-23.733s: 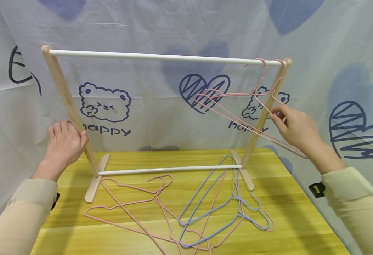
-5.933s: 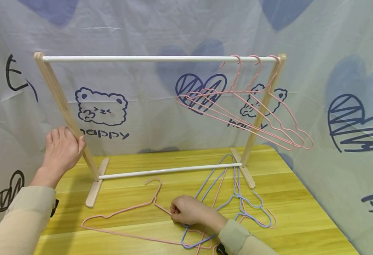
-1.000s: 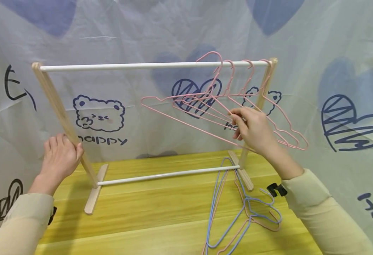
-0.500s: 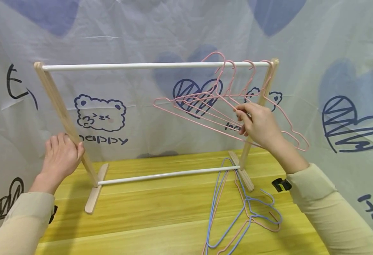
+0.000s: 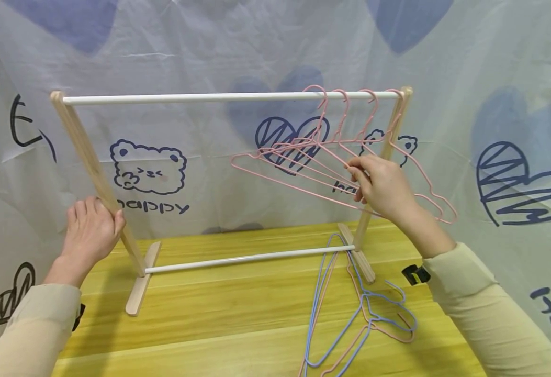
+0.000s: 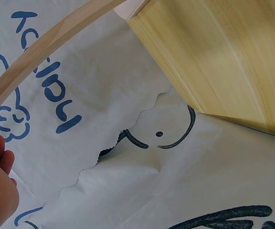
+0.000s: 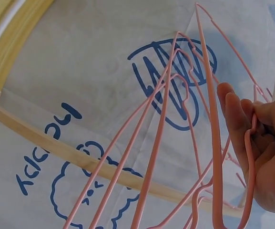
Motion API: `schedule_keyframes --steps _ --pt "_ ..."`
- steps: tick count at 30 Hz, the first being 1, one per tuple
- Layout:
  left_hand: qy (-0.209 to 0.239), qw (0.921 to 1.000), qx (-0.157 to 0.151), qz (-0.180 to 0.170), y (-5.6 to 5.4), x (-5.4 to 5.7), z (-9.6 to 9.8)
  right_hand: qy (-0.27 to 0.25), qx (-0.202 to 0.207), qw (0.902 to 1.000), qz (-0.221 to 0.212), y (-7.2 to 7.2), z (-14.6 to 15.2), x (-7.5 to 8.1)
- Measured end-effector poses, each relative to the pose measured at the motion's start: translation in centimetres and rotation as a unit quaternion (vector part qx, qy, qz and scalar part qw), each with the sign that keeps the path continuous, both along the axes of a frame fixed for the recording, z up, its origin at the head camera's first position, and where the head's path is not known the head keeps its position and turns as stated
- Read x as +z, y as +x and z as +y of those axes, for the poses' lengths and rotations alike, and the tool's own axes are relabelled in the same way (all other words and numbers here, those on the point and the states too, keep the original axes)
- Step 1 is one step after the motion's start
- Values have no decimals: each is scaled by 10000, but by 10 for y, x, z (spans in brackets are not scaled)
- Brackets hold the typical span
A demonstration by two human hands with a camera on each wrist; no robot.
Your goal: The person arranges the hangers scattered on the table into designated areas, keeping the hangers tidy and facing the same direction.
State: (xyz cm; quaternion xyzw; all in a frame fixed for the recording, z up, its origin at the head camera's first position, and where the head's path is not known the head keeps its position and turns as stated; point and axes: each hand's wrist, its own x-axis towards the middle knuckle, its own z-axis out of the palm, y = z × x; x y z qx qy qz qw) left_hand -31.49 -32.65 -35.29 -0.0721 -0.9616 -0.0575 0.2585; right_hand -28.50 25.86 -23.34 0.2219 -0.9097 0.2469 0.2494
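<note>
My right hand (image 5: 381,183) pinches the shoulder of a pink clothes hanger (image 5: 284,184), whose hook sits over the white top rail (image 5: 186,98) of a small wooden rack. In the right wrist view the same hanger (image 7: 214,143) runs through the fingers of my right hand (image 7: 266,148). To its right several pink hangers (image 5: 418,157) hang spaced along the rail. My left hand (image 5: 91,228) grips the rack's left wooden post (image 5: 91,157). In the left wrist view only part of my left hand (image 6: 1,186) shows beside the post (image 6: 42,45).
Blue hangers (image 5: 338,335) and a pink hanger (image 5: 343,353) lie overlapped on the yellow wooden table (image 5: 200,335), near the rack's right foot (image 5: 362,262). A white lower bar (image 5: 251,257) joins the feet. Behind hangs a printed cloth (image 5: 223,183).
Earlier, pink hangers left the table for the rail one after another. Over the last second the held hanger has shifted right, and its hook has dropped onto the rail. My left hand keeps its grip.
</note>
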Motion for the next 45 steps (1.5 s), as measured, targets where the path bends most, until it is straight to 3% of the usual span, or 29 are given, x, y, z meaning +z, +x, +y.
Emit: schedule_keyframes --steps 25,45 --pt "-34 10000 0 -8 -1 -1 0 75 -83 9974 -716 -1 0 -2" --pt "-34 10000 -28 19 -1 -2 -1 224 -67 9977 -633 4 5 -6"
